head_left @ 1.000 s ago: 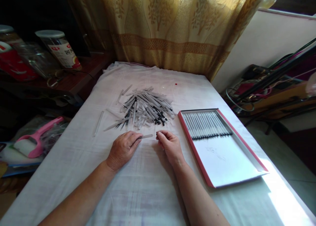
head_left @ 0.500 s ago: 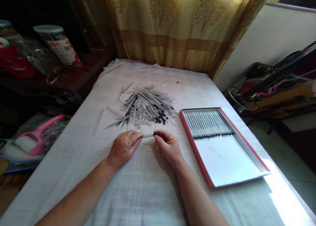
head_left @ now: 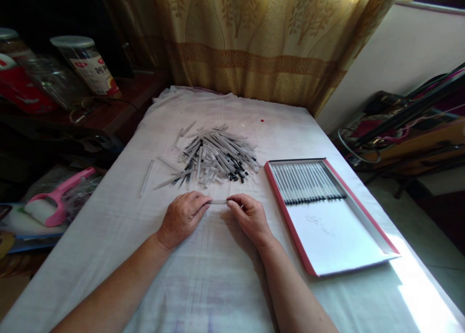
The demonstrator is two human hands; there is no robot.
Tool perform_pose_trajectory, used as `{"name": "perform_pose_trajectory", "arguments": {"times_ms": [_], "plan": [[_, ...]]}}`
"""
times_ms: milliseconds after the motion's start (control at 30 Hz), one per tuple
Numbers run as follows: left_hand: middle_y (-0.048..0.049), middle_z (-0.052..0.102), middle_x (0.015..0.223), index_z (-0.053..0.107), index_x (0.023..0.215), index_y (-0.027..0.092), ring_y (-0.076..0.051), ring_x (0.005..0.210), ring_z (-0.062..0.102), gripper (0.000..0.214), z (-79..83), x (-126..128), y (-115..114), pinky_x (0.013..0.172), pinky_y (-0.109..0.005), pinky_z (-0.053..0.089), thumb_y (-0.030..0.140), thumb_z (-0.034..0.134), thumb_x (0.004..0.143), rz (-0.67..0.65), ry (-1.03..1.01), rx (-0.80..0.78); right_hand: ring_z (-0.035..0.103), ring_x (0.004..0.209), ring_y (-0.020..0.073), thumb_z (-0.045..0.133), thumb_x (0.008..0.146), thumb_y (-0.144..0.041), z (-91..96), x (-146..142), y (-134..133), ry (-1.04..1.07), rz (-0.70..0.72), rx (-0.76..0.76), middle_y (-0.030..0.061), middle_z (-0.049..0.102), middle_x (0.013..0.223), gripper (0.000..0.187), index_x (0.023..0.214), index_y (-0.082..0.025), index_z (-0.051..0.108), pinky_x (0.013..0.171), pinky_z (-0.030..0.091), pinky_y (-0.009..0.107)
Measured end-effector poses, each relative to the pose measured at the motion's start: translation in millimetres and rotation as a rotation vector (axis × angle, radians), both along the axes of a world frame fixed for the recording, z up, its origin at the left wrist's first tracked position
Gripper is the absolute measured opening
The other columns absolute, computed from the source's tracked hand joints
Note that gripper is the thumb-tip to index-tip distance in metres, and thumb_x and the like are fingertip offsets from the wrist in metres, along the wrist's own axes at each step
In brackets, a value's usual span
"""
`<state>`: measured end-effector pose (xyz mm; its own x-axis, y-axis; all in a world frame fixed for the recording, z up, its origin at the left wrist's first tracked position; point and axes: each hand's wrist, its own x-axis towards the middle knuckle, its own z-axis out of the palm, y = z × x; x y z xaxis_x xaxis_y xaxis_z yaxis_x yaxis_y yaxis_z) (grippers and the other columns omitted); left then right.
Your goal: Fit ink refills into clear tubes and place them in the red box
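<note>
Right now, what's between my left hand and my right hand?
A pale tube, spanning the gap from left hand to right hand, as the head view shows.

Slim translucent tube (head_left: 218,202), held nearly level

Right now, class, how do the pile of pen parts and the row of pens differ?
The pile is jumbled; the row lies neatly side by side. The pile sits on the tablecloth; the row sits inside the red-edged box. Both show pale tubes and black parts.
</note>
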<state>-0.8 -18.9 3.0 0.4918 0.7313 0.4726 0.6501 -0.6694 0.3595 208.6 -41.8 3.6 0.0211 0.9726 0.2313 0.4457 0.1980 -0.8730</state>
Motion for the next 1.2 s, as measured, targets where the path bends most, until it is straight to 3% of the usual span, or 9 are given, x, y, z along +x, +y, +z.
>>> {"name": "perform_pose_trajectory", "arguments": {"times_ms": [267, 500, 600, 700, 867, 1000, 1200], "plan": [[-0.0048, 0.068, 0.094, 0.066, 0.105, 0.02, -0.017, 0.083, 0.064, 0.019, 2.5, 0.7, -0.9, 0.075, -0.03, 0.05, 0.026, 0.051, 0.095, -0.003, 0.006, -0.002, 0.057, 0.057, 0.014, 0.046, 0.092, -0.039, -1.3, 0.4, 1.2, -0.245, 0.014, -0.031, 0.0022, 0.064, 0.059, 0.038, 0.063, -0.021, 0.063, 0.056, 0.04, 0.024], [-0.0048, 0.068, 0.093, 0.066, 0.105, 0.02, -0.017, 0.082, 0.065, 0.018, 0.9, 0.2, -0.2, 0.074, -0.029, 0.051, 0.025, 0.052, 0.094, 0.009, -0.011, -0.006, 0.063, 0.068, 0.0141, 0.053, 0.086, -0.029, 4.9, 0.5, -3.1, -0.084, 0.069, -0.048, 0.0048, 0.071, 0.09, 0.021, 0.102, -0.019, 0.063, 0.06, 0.047, 0.023], [-0.0047, 0.068, 0.093, 0.066, 0.104, 0.02, -0.018, 0.082, 0.065, 0.018, 1.2, 0.5, -0.6, 0.074, -0.029, 0.051, 0.025, 0.052, 0.094, 0.009, -0.011, -0.01, 0.062, 0.067, 0.0145, 0.051, 0.088, -0.03, 4.5, 0.1, -2.7, -0.117, 0.075, -0.041, 0.0032, 0.07, 0.079, 0.016, 0.088, -0.02, 0.064, 0.063, 0.047, 0.024], [-0.0048, 0.068, 0.093, 0.066, 0.104, 0.019, -0.018, 0.083, 0.065, 0.018, 1.4, 0.4, -0.7, 0.074, -0.03, 0.051, 0.025, 0.052, 0.094, 0.006, -0.013, -0.015, 0.062, 0.066, 0.015, 0.047, 0.091, -0.034, 3.0, 0.8, -1.9, -0.162, 0.062, -0.061, 0.0023, 0.068, 0.071, 0.025, 0.079, -0.021, 0.064, 0.063, 0.046, 0.024], [-0.0049, 0.069, 0.094, 0.067, 0.104, 0.02, -0.017, 0.082, 0.065, 0.019, 1.2, 0.3, -0.6, 0.074, -0.029, 0.052, 0.026, 0.052, 0.094, 0.024, 0.002, -0.023, 0.063, 0.069, 0.0149, 0.055, 0.086, -0.03, 3.4, 2.3, -2.8, -0.09, 0.076, -0.057, 0.0037, 0.072, 0.086, 0.018, 0.098, -0.02, 0.064, 0.064, 0.048, 0.025], [-0.0054, 0.069, 0.094, 0.067, 0.104, 0.02, -0.017, 0.083, 0.065, 0.02, 2.4, 1.2, -0.9, 0.074, -0.029, 0.052, 0.027, 0.05, 0.095, 0.018, 0.0, -0.03, 0.064, 0.07, 0.0158, 0.055, 0.086, -0.029, 2.8, 2.3, -2.0, -0.056, 0.077, -0.05, 0.0026, 0.071, 0.079, 0.013, 0.088, -0.021, 0.065, 0.066, 0.049, 0.026], [-0.0068, 0.071, 0.091, 0.065, 0.107, 0.017, -0.019, 0.082, 0.066, 0.028, 3.8, -8.6, 5.4, 0.073, -0.031, 0.052, 0.036, 0.047, 0.096, 0.063, 0.013, -0.039, 0.061, 0.063, 0.0145, 0.054, 0.087, -0.034, -2.9, 12.4, 1.2, 0.118, -0.038, -0.064, 0.0014, 0.068, 0.074, 0.016, 0.086, -0.022, 0.063, 0.06, 0.048, 0.025]]}}
